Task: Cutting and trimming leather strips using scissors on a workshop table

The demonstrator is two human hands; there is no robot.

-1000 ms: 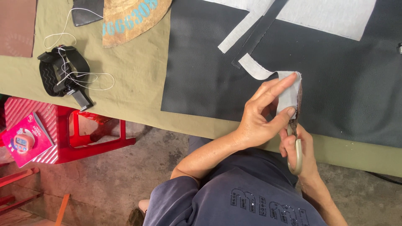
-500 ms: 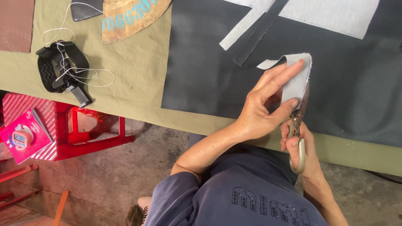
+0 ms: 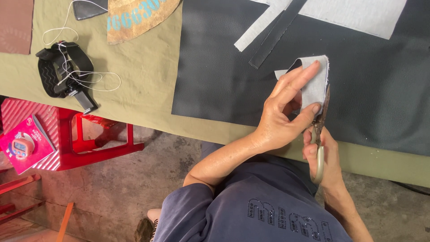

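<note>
My left hand (image 3: 282, 114) pinches a small grey piece of material (image 3: 316, 83) and holds it upright above a large dark leather-like sheet (image 3: 224, 80). The piece's top edge curls over, showing its dark side. My right hand (image 3: 329, 152) grips beige-handled scissors (image 3: 319, 148). Their blades point up along the right edge of the grey piece and touch it. Both hands are close together near the table's front edge.
The dark sheet lies on an olive cloth (image 3: 143, 76). A grey strip (image 3: 257, 29), a dark strip (image 3: 277, 33) and a big grey panel (image 3: 354, 13) lie farther back. At the left are a black strap with white cord (image 3: 62, 74), a red stool (image 3: 89, 139) and a pink package (image 3: 24, 143).
The grey piece has been turned and raised in my left hand, and its long tail is gone from view. The scissors have stayed along its right edge.
</note>
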